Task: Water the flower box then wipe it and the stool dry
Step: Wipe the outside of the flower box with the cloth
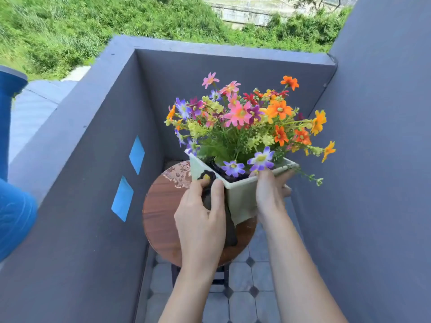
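Observation:
A pale green flower box (241,197) full of pink, orange, purple and yellow flowers stands tilted on a round brown wooden stool (161,210). My left hand (200,215) presses a dark cloth (229,227) against the box's left front side. My right hand (270,194) grips the box's near right rim, fingers wrapped over its edge. Water drops (178,174) lie on the stool top at the back left.
Grey balcony walls (93,159) close in on the left, back and right. Two blue tape patches (136,155) are stuck to the left wall. A blue object (11,206) sits on the left ledge. Tiled floor (242,299) lies below the stool.

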`<state>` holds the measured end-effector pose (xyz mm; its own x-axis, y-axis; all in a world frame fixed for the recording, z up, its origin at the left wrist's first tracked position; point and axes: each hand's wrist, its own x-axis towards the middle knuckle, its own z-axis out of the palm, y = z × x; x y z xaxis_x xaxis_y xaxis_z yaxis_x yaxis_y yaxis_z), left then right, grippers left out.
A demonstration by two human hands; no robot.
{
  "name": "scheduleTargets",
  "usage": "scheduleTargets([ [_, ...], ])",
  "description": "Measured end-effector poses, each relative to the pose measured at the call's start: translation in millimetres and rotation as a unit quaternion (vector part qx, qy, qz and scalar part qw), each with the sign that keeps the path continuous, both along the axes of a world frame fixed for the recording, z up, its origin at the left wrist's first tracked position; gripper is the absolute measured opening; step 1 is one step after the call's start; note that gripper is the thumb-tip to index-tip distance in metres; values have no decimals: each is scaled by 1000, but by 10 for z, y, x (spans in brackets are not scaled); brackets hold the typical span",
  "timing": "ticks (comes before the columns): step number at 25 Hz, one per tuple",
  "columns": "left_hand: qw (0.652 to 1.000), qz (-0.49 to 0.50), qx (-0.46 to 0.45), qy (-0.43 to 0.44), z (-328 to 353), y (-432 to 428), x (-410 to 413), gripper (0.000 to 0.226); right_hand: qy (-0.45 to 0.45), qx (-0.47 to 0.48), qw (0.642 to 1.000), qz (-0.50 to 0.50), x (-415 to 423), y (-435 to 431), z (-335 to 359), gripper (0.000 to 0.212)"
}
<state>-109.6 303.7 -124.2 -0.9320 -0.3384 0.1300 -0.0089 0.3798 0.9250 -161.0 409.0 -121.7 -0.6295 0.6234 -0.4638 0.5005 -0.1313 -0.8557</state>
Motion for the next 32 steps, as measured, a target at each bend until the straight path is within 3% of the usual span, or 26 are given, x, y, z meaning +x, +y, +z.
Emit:
scheduleTargets([
  [5,979,-90,-101,156,-200,-68,-5,35,-22,-27,999,15,-50,168,-7,93],
  [8,997,-20,-8,71,-351,-206,-345,33,-13,-31,999,36,-12,180,-8,71],
  [10,998,25,62,-10,-379,-191,-410,39,-18,-33,998,48,-25,177,-44,84],
  [12,997,-7,71,3,-336,-35,-208,44,-7,-66,997,41,-27,181,-38,75],
  [15,990,-63,16,127,-234,144,99,42,25,-141,990,21,-26,293,-47,53],
  [18,991,3,-48,128,-335,55,-312,45,53,-162,985,35,51,372,14,15],
  [21,997,44,-51,41,-436,-59,-533,47,58,-181,981,32,39,418,95,35],
  [23,1000,-5,-13,24,-492,-20,-401,43,75,-170,982,20,12,436,192,33],
  [25,994,-85,20,62,-461,77,-158,39,98,-144,985,18,-27,473,265,24],
  [28,969,-169,-19,178,-314,187,75,40,115,-127,985,31,-25,526,285,26],
  [30,960,-157,-65,221,-265,189,-43,41,106,-120,986,38,12,541,264,36],
  [32,983,-72,-60,159,-281,165,-246,43,116,-134,984,39,48,562,226,28],
])
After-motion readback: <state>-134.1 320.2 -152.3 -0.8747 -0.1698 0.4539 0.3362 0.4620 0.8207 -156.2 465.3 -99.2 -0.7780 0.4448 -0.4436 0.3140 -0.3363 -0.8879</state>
